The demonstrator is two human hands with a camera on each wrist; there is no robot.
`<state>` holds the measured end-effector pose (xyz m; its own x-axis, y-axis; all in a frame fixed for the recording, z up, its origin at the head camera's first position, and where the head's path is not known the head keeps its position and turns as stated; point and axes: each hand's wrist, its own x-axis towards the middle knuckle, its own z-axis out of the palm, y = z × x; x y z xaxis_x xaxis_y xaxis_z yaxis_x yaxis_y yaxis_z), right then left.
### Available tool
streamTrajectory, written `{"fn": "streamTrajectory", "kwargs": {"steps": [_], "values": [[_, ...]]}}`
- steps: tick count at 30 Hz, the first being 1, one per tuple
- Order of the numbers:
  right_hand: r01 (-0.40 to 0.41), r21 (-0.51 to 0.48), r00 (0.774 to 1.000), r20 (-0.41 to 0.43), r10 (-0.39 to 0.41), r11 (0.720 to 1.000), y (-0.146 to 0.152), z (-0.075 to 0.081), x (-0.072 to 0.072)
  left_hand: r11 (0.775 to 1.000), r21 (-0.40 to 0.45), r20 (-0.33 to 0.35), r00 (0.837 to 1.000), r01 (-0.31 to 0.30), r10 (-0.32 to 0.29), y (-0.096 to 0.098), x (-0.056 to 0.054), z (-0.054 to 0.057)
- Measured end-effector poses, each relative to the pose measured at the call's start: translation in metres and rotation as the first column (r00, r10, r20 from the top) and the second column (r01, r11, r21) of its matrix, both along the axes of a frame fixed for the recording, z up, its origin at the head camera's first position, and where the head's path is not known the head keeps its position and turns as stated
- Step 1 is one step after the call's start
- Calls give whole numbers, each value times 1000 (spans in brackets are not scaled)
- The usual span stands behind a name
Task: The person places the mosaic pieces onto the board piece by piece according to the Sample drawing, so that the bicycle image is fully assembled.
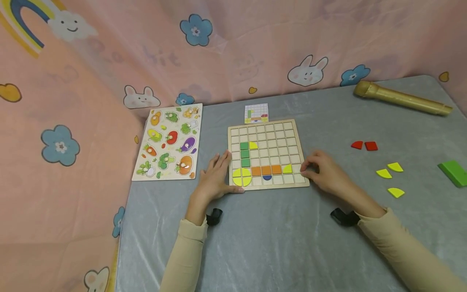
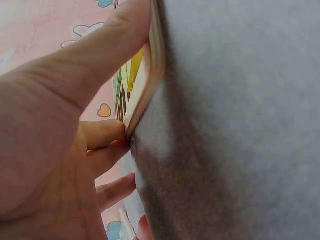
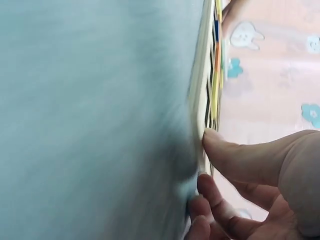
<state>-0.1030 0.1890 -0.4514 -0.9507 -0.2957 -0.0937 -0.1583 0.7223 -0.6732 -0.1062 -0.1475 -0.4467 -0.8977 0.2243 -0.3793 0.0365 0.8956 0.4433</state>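
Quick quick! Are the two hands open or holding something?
Left hand: open, touching the wooden board near its lower left corner.
Right hand: closed, pinching the board's right edge.

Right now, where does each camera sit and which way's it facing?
Head: worn on head, facing forward-down at the grid board; left hand, right hand, sleeves show.
Left wrist: on that wrist, facing the grid board's edge; left hand shows.
Right wrist: on that wrist, facing its edge; right hand shows.
Wrist views share grid board, curtain.

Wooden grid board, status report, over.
Left hand touches its left edge; right hand pinches right edge. Wooden grid board partly filled. Three loose yellow quarter-circles off right, blocking neither hand.
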Motion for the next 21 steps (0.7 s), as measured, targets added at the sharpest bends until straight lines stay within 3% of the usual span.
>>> {"fn": "streamTrajectory", "kwargs": {"steps": [10,15,19,21], "values": [[155,131,988,-31,-152,979,66,-3,41,1000,-1,2,1000,0,0,1,0,-1],[293,267,956,-78,-282,918,103,3,59,1000,1,-4,1000,3,-3,1,0,0],[358,335,929,-32,-369,872,123,7,67,1000,0,-10,1000,3,-3,0,0,0],[364,346,922,-7,-386,864,130,8,68,1000,-1,-11,1000,6,-6,0,0,0]]}}
